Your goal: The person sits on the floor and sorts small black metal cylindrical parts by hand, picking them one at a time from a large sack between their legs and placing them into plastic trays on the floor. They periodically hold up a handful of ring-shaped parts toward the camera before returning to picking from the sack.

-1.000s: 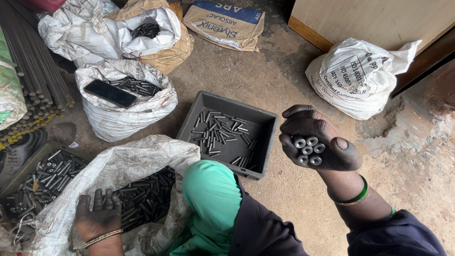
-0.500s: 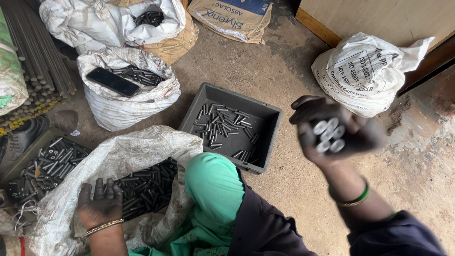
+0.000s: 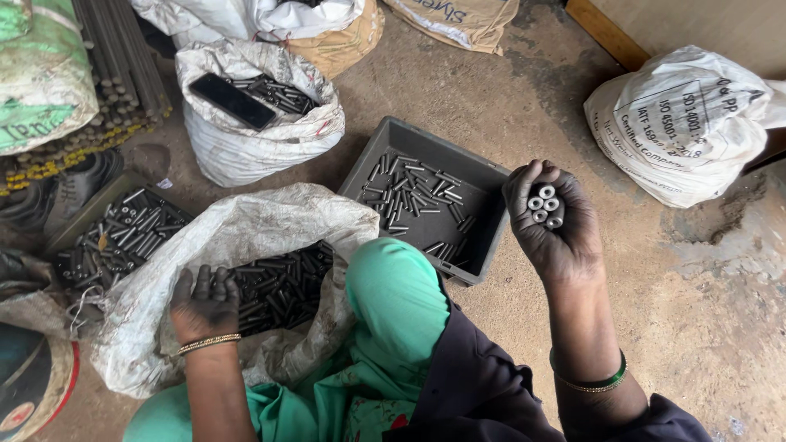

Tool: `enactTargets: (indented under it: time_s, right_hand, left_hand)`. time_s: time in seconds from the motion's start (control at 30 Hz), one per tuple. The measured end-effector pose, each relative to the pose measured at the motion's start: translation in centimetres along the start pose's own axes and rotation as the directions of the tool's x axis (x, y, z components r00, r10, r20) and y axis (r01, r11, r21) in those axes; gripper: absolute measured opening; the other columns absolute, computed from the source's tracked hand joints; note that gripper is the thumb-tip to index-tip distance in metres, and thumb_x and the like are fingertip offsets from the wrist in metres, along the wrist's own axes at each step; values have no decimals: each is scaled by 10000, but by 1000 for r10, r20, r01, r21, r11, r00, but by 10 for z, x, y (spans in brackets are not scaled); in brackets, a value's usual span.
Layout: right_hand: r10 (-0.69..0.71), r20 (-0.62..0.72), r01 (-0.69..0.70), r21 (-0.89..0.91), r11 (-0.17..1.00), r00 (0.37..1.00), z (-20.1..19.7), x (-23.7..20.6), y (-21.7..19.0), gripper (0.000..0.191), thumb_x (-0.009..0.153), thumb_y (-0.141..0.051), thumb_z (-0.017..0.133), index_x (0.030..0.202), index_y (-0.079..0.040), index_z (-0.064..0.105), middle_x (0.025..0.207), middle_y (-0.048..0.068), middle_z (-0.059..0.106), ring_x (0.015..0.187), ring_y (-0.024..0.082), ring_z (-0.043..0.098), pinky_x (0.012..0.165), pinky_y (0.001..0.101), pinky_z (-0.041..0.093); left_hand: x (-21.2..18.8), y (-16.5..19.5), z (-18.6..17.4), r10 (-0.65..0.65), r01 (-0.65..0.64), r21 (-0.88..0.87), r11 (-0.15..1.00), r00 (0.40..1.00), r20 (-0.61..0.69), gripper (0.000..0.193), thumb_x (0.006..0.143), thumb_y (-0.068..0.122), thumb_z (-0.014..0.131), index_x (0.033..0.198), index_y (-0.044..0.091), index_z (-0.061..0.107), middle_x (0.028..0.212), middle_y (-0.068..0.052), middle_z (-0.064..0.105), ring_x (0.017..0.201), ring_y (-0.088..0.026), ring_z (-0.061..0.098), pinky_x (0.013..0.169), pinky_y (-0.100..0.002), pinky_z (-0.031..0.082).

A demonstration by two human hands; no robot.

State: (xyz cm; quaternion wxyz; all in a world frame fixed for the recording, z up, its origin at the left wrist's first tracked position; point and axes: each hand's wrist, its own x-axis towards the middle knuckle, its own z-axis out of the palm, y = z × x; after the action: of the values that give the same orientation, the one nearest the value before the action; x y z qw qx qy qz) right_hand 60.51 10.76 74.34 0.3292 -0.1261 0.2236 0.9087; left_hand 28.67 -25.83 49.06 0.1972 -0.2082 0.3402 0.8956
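Sorting short metal tubes from a sack

The right hand [image 3: 555, 219] is raised above the floor beside the grey tray [image 3: 483, 245], fingers curled tight around a small bundle of tubes [image 3: 545, 206], their hollow ends showing. The left hand [image 3: 205, 303] rests in the open white sack [image 3: 246, 221], fingers together on the dark tubes inside.

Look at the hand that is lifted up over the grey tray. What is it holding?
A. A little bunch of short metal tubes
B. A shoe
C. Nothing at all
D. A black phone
A: the right hand is closed around a small bundle of short metal tubes, their round hollow ends facing up, just beside the grey tray.
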Motion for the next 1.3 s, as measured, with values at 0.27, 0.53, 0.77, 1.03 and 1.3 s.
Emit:
enactTargets:
  time_s: [0.27, 0.53, 0.77, 1.03, 1.3]
  right_hand:
    - [81, -24, -80, 30, 996, 996, 6, -2, 4, 33, 896, 144, 597, 890, 130, 626, 885, 161, 612, 866, 245, 649, 861, 364, 653]
    - [88, -48, -88, -2, 996, 995, 7, 1, 9, 42, 917, 135, 591, 883, 139, 613, 876, 157, 609, 848, 222, 645, 881, 372, 650]
    - [-146, -69, 98, -466, 880, 987, -28, 64, -45, 73, 896, 117, 633, 892, 55, 673, 822, 121, 666, 816, 205, 679, 886, 373, 660]
    - [-112, -406, -300, -810, 504, 907, -165, 205, -162, 113, 896, -48, 720, 1002, -46, 684, 838, 100, 725, 786, 217, 698, 817, 442, 615]
    - [-273, -311, -261, -943, 205, 910, -102, 288, -142, 342, 992, -370, 740, 1161, -99, 619, 1025, 180, 630, 815, 277, 599, 658, 468, 525]
  left_hand:
    - [-7, 0, 10, 28, -28, 6, 1000, 999, -16, 312, 939, 270, 755, 1181, 145, 603, 1087, -26, 682, 972, -234, 679, 866, -382, 540]
    - [-7, 1, 5, 61, -58, 97, 994, 998, -23, 317, 928, 254, 753, 1196, 158, 613, 1061, -15, 688, 967, -222, 683, 846, -369, 538]
    - [1, -4, -5, 64, -59, 70, 996, 996, -68, 264, 901, 254, 781, 1103, 144, 653, 1033, -13, 727, 908, -220, 695, 821, -370, 549]
    - [-10, -8, 23, 146, -120, 176, 977, 979, -144, 253, 833, 254, 773, 1052, 186, 667, 978, 18, 748, 820, -184, 701, 726, -343, 524]
    - [18, -22, 26, 253, -190, 307, 932, 951, -180, 191, 822, 150, 761, 995, 137, 680, 881, -8, 718, 767, -215, 710, 668, -360, 533]
